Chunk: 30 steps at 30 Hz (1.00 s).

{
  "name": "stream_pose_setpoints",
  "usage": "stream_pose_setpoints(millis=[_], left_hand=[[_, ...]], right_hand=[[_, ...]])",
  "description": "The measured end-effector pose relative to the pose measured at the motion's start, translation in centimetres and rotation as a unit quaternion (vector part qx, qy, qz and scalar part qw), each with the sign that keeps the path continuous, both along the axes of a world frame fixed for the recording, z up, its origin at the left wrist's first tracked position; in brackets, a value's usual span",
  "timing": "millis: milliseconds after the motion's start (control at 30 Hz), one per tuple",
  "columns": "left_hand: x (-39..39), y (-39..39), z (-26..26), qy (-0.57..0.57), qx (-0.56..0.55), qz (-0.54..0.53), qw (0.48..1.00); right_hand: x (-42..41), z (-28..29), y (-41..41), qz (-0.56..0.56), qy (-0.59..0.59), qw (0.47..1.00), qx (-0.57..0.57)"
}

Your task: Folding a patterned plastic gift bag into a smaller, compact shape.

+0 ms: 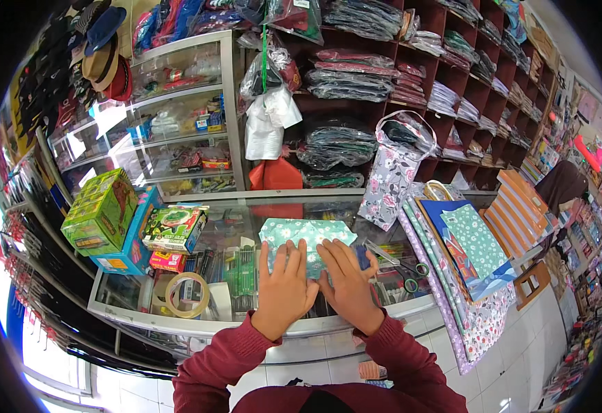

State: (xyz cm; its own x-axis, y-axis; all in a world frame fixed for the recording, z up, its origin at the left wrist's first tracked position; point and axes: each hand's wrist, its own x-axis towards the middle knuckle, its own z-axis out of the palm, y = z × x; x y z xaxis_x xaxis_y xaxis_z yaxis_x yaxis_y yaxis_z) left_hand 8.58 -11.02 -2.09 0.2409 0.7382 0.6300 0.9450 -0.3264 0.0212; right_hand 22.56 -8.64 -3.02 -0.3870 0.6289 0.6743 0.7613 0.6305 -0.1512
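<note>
A box-like parcel in mint-green paper with white daisies [306, 232] lies on the glass counter in front of me. My left hand [284, 286] rests flat on its near left part, fingers slightly spread. On the near right part lies my right hand [346, 281], palm down, its thumb close to the left thumb. Neither hand is closed around the parcel. Scissors with dark green-rimmed handles [411, 285] lie to the right of my right hand. A large roll of clear tape [187, 295] is on the counter to the left.
Boxed toys [174, 228] are stacked on the counter's left side. To the right are a floral gift bag [391, 180], rolls of wrapping paper [430, 279] overhanging the edge, and orange striped paper bags [517, 211]. Shelves of plastic-wrapped clothing [350, 82] stand beyond. A person in dark clothing [561, 186] is at the right.
</note>
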Motion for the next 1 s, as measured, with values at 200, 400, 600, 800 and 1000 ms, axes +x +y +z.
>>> stream_pose_setpoints(millis=[200,400,600,800,1000], left_hand=[[-1.0,0.0,0.4,-0.071,-0.031,-0.047,0.996],[-4.0,1.7,2.1,-0.147,-0.098,-0.146,0.973],[-4.5,4.1,3.6,-0.118,-0.04,-0.153,0.98],[-3.9,4.3,3.4,-0.05,-0.063,-0.139,0.987],[-5.9,6.9,3.4,-0.133,-0.188,-0.242,0.942]], right_hand=[[1.8,3.1,2.3,0.098,0.069,0.991,-0.068],[2.5,2.9,6.0,0.182,0.064,0.976,-0.098],[2.2,2.9,6.0,0.204,0.081,0.968,-0.124],[1.8,3.0,5.5,0.191,0.052,0.976,-0.089],[2.7,2.9,6.4,0.229,0.08,0.956,-0.166]])
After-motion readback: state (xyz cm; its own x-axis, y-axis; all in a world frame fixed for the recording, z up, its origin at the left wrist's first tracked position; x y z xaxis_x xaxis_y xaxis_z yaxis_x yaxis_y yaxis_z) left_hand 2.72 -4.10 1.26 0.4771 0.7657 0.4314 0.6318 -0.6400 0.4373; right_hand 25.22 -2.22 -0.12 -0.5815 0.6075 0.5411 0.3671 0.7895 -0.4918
